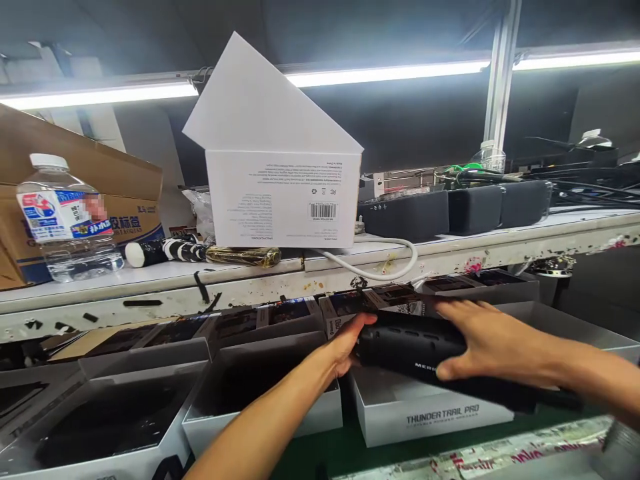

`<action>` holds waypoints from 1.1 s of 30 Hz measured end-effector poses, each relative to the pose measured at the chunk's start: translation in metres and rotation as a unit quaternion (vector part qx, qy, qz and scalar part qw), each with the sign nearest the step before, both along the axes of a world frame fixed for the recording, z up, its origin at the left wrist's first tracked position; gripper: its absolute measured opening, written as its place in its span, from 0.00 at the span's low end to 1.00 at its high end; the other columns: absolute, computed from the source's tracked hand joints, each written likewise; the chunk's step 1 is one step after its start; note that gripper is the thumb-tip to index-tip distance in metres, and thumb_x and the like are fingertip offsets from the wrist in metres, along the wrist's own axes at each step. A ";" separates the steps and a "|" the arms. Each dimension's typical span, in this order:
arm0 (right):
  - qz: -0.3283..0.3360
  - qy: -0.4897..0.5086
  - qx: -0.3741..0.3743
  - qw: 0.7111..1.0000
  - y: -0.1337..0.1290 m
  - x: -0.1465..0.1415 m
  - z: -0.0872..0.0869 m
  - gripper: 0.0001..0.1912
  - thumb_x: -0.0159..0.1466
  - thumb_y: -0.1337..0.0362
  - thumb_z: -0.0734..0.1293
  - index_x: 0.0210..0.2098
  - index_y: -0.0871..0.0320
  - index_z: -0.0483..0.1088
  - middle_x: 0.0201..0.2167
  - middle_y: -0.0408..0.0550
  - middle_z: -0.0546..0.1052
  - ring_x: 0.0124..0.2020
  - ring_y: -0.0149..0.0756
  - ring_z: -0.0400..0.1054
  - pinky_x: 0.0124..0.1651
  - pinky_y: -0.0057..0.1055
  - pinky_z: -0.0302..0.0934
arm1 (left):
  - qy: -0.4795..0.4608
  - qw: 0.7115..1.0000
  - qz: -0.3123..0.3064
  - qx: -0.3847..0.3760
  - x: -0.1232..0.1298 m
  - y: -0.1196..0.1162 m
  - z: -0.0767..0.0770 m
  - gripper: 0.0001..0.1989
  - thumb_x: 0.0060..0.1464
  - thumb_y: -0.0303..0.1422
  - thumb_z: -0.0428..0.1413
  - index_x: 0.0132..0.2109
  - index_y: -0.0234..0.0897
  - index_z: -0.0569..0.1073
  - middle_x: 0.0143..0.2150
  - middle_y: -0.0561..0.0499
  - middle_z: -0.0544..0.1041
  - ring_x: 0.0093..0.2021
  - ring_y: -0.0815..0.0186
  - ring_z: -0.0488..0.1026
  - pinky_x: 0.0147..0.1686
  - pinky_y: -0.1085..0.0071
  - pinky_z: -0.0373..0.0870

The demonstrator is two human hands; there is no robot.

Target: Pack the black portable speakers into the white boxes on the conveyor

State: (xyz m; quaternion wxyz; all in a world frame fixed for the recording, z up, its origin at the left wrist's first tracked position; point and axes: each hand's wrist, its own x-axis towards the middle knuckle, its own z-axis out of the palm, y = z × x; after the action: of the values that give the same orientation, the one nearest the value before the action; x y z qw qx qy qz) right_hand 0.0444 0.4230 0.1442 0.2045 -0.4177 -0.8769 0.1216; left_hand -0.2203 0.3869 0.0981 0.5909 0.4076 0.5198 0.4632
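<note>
Fingers of both hands wrap the black speaker, just above the open box rim.

black cylindrical speaker, horizontal, above open box

Head-worn, looking forward and slightly down from close above open boxes, facing a raised shelf and strip lights beyond.

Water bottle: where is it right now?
In the head view the water bottle stands upright at far left on the white shelf, before a cardboard box, well apart from both hands holding the black speaker.
</note>
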 end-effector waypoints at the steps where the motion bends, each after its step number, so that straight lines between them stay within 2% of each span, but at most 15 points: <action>1: 0.009 -0.066 0.055 0.996 0.000 -0.012 0.000 0.51 0.45 0.50 0.77 0.66 0.58 0.65 0.55 0.62 0.75 0.57 0.67 0.66 0.63 0.57 0.54 | -0.002 1.000 0.018 0.001 0.000 -0.002 -0.002 0.21 0.46 0.52 0.58 0.35 0.38 0.75 0.30 0.52 0.77 0.30 0.64 0.71 0.33 0.67 0.70; 3: 0.029 -0.146 0.109 0.983 -0.003 -0.034 -0.007 0.52 0.46 0.55 0.75 0.68 0.59 0.60 0.52 0.63 0.75 0.53 0.64 0.69 0.59 0.56 0.59 | 0.006 0.999 0.043 0.012 -0.003 -0.006 -0.005 0.22 0.45 0.52 0.60 0.39 0.39 0.76 0.32 0.52 0.78 0.32 0.63 0.72 0.34 0.68 0.70; 5: 0.048 -0.170 0.096 0.980 -0.007 -0.049 -0.017 0.51 0.48 0.58 0.73 0.69 0.58 0.58 0.54 0.62 0.73 0.51 0.60 0.70 0.54 0.50 0.63 | 0.040 0.998 0.042 0.024 -0.008 -0.010 -0.010 0.24 0.46 0.53 0.60 0.43 0.40 0.77 0.37 0.51 0.80 0.37 0.62 0.74 0.37 0.68 0.70; 9: 0.077 -0.167 0.056 0.981 0.002 -0.059 -0.022 0.55 0.45 0.55 0.75 0.70 0.54 0.56 0.59 0.59 0.70 0.57 0.60 0.66 0.55 0.47 0.63 | 0.127 0.991 0.019 0.025 -0.016 -0.010 -0.017 0.26 0.53 0.54 0.53 0.47 0.39 0.76 0.44 0.47 0.81 0.46 0.55 0.77 0.44 0.62 0.73; 11: 0.083 -0.177 0.062 0.979 0.015 -0.058 -0.021 0.56 0.45 0.60 0.75 0.71 0.53 0.54 0.63 0.58 0.67 0.61 0.60 0.63 0.58 0.46 0.63 | 0.167 0.983 0.046 0.055 -0.020 -0.006 -0.019 0.27 0.57 0.56 0.50 0.52 0.42 0.75 0.51 0.46 0.80 0.53 0.53 0.75 0.51 0.59 0.71; 13: 0.068 -0.205 0.120 0.969 0.032 -0.057 -0.024 0.58 0.43 0.69 0.72 0.72 0.55 0.53 0.68 0.58 0.61 0.66 0.63 0.56 0.62 0.51 0.59 | 0.273 0.950 0.108 0.108 -0.025 -0.004 -0.023 0.28 0.59 0.57 0.48 0.55 0.44 0.74 0.57 0.45 0.77 0.59 0.52 0.71 0.57 0.58 0.67; 15: 0.044 -0.239 0.204 0.948 0.050 -0.057 -0.036 0.58 0.41 0.77 0.68 0.72 0.56 0.55 0.69 0.60 0.59 0.67 0.66 0.53 0.64 0.60 0.54 | 0.427 0.883 0.143 0.135 -0.032 -0.008 -0.033 0.27 0.59 0.54 0.51 0.55 0.41 0.74 0.59 0.42 0.75 0.62 0.49 0.69 0.62 0.56 0.63; 16: 0.035 -0.254 0.242 0.936 0.057 -0.058 -0.044 0.56 0.41 0.80 0.66 0.71 0.57 0.57 0.68 0.62 0.60 0.67 0.67 0.54 0.63 0.63 0.52 | 0.487 0.853 0.138 0.126 -0.035 -0.011 -0.041 0.27 0.57 0.53 0.53 0.55 0.40 0.74 0.59 0.40 0.75 0.62 0.47 0.68 0.63 0.54 0.62; 18: 0.030 -0.279 0.292 0.914 0.068 -0.063 -0.065 0.49 0.44 0.82 0.64 0.67 0.60 0.63 0.64 0.66 0.66 0.64 0.69 0.57 0.62 0.66 0.52 | 0.536 0.837 0.091 0.067 -0.042 -0.021 -0.059 0.28 0.55 0.52 0.56 0.56 0.40 0.75 0.57 0.39 0.76 0.63 0.44 0.68 0.62 0.51 0.62; 20: 0.045 -0.300 0.309 0.901 0.073 -0.070 -0.086 0.43 0.48 0.82 0.62 0.63 0.61 0.68 0.59 0.66 0.71 0.61 0.67 0.61 0.62 0.66 0.52 | 0.528 0.847 0.052 0.007 -0.045 -0.031 -0.075 0.30 0.55 0.56 0.55 0.55 0.41 0.76 0.53 0.38 0.79 0.60 0.43 0.71 0.58 0.49 0.66; 22: 0.082 -0.308 0.295 0.901 0.073 -0.078 -0.104 0.43 0.48 0.83 0.61 0.63 0.57 0.69 0.58 0.61 0.73 0.59 0.61 0.64 0.63 0.64 0.52 | 0.528 0.848 0.040 -0.007 -0.045 -0.039 -0.084 0.32 0.54 0.59 0.54 0.55 0.42 0.76 0.52 0.37 0.79 0.58 0.43 0.73 0.55 0.49 0.68; 24: 0.115 -0.307 0.250 0.911 0.071 -0.086 -0.119 0.49 0.44 0.84 0.62 0.65 0.52 0.67 0.61 0.57 0.70 0.59 0.58 0.64 0.64 0.63 0.51 | 0.538 0.842 0.038 0.023 -0.044 -0.044 -0.085 0.33 0.53 0.61 0.54 0.55 0.44 0.77 0.54 0.38 0.79 0.58 0.43 0.73 0.55 0.50 0.68; 27: 0.134 -0.283 0.157 0.937 0.072 -0.097 -0.136 0.58 0.38 0.83 0.64 0.69 0.48 0.61 0.68 0.57 0.62 0.66 0.60 0.56 0.67 0.61 0.48 | 0.535 0.845 0.012 0.006 -0.043 -0.046 -0.079 0.37 0.49 0.65 0.54 0.54 0.42 0.78 0.54 0.36 0.79 0.56 0.40 0.75 0.53 0.49 0.70; 30: 0.126 -0.229 0.084 0.962 0.076 -0.109 -0.146 0.60 0.39 0.80 0.67 0.72 0.50 0.56 0.70 0.57 0.57 0.70 0.60 0.49 0.70 0.59 0.44 | 0.540 0.841 -0.006 -0.033 -0.048 -0.047 -0.075 0.46 0.44 0.70 0.54 0.53 0.35 0.79 0.54 0.30 0.78 0.56 0.34 0.74 0.52 0.47 0.71; 33: 0.129 -0.208 0.034 0.969 0.079 -0.126 -0.148 0.61 0.41 0.77 0.70 0.73 0.50 0.52 0.71 0.59 0.55 0.72 0.60 0.46 0.71 0.60 0.39 | 0.542 0.840 -0.017 -0.016 -0.054 -0.049 -0.076 0.48 0.40 0.68 0.58 0.57 0.36 0.76 0.58 0.32 0.76 0.58 0.37 0.72 0.55 0.49 0.70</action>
State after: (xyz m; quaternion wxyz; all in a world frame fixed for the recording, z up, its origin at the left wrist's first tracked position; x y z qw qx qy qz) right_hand -0.0813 0.5015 -0.0034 0.0147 -0.3104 -0.9501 0.0278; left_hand -0.2741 0.3379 0.0218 0.2285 0.5927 0.7577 0.1498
